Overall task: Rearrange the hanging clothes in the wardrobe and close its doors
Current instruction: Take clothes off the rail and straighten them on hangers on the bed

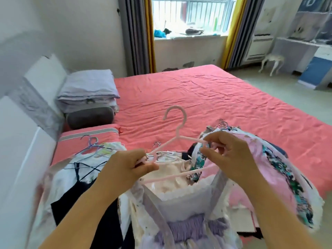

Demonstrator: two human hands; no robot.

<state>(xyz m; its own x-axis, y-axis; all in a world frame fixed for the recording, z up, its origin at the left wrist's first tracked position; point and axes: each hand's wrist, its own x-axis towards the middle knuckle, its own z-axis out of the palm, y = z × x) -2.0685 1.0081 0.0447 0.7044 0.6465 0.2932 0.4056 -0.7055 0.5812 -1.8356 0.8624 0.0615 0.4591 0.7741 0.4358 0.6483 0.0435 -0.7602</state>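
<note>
At the far left a white padded headboard (27, 112) runs along the wall, its near part smeared by motion blur. Against it sits a stack of folded lilac bedding (88, 87) with a soft, crinkled surface, above a dark grey cushion (90, 117) and a coral pillow (89, 137) with a grey band. The bed (224, 97) is covered by a wrinkled coral-pink sheet.

On the near left of the bed lies a heap of clothes on thin wire hangers (91, 144), white and navy fabrics tangled together; single garments there are hard to tell apart.

The left hand (129, 164) pinches the left end of a pink hanger (175, 133) between thumb and curled fingers. The hanger is slim, matte, with a rounded hook pointing up and a triangular frame; its lower bar passes under the hands and is partly hidden. Below it hangs a lilac dress (181, 218) with translucent straps, a white lace-edged neckline and a gathered, smocked bodice; its skirt is cut off by the bottom edge. A shiny cream garment (172, 171) shows behind it.

The right hand (228, 153) pinches the right shoulder of the hanger with fingertips, together with what seems a strap, though the blur leaves that unclear. Over the right wrist and beyond it spreads a pink garment with a teal floral print (280, 169), lying on the bed among more wire hooks.

At the back, striped grey and yellow curtains (138, 33) frame a window. A white stool (273, 62) stands at the far right.
</note>
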